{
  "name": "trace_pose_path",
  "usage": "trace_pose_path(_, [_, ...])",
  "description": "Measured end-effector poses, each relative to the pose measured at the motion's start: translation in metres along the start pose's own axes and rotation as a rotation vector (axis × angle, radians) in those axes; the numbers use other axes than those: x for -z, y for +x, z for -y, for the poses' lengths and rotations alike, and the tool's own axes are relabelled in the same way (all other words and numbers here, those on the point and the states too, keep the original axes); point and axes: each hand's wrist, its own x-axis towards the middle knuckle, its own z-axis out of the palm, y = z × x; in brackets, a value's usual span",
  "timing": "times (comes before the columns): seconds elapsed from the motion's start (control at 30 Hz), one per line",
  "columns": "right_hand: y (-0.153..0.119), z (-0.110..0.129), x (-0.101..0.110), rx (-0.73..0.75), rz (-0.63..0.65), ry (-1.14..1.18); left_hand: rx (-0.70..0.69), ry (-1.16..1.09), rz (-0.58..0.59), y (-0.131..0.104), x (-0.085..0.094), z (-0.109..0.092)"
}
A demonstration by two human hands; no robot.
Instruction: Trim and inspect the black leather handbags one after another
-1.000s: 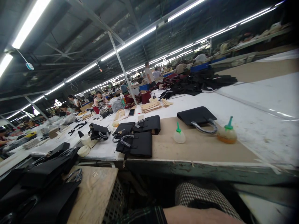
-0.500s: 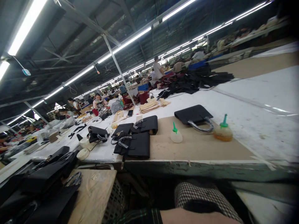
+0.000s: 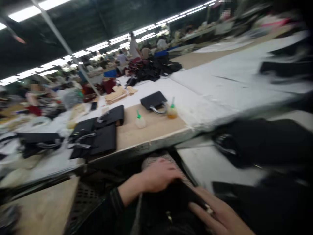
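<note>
A black handbag with small gold-coloured metal parts lies on my lap, its lower part running out of the frame. My left hand curls over its far edge, with the fingertips partly hidden. On the right side, my right hand grips the bag between thumb and fingers, close to a metal fitting. Checked cloth covers the knee beneath. More black handbags with wrapped handles lie on the worktable, left of a green-tipped squeeze bottle. Motion blurs much of the view.
Another handbag lies by a bottle of amber liquid. To my right, dark bags rest on a lower white surface. A wooden board sits at lower left. Beige pieces are stacked farther back, with people beyond.
The view has swung right. Both hands and the black handbag on my lap have come into view, as have the dark bags at right. The stacked bags at lower left have mostly left the frame.
</note>
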Motion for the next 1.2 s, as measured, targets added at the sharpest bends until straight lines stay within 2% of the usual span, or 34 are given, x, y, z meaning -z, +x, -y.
trace_pose_path(0.07, [-0.007, 0.004, 0.01, -0.116, 0.203, 0.2, 0.083, -0.151, -0.063, 0.0, 0.0, 0.009])
trace_pose_path(0.1, [-0.007, 0.004, 0.013, -0.142, 0.247, 0.275, 0.109, -0.225, -0.07, 0.001, -0.001, 0.015])
trace_pose_path(0.23, [-0.003, 0.007, 0.016, -0.187, 0.256, 0.315, 0.105, -0.344, -0.047, 0.0, -0.007, 0.032])
trace_pose_path(0.43, [-0.008, 0.013, 0.017, -0.169, 0.248, 0.318, 0.115, -0.333, -0.049, -0.003, 0.0, 0.038])
trace_pose_path(0.57, [-0.009, 0.014, 0.016, -0.177, 0.234, 0.311, 0.135, -0.324, -0.06, -0.004, -0.004, 0.04])
trace_pose_path(0.7, [-0.011, 0.016, 0.015, -0.176, 0.232, 0.28, 0.15, -0.259, -0.095, -0.009, -0.011, 0.031])
trace_pose_path(0.83, [-0.015, 0.02, 0.013, -0.169, 0.235, 0.221, 0.124, -0.232, -0.132, -0.013, -0.008, 0.01])
trace_pose_path(1.0, [-0.019, 0.026, 0.007, -0.158, 0.226, 0.155, -0.011, -0.255, -0.159, -0.016, -0.007, -0.015])
trace_pose_path(1.2, [-0.02, 0.029, 0.006, -0.149, 0.244, 0.111, -0.15, -0.225, -0.211, -0.017, -0.019, -0.018])
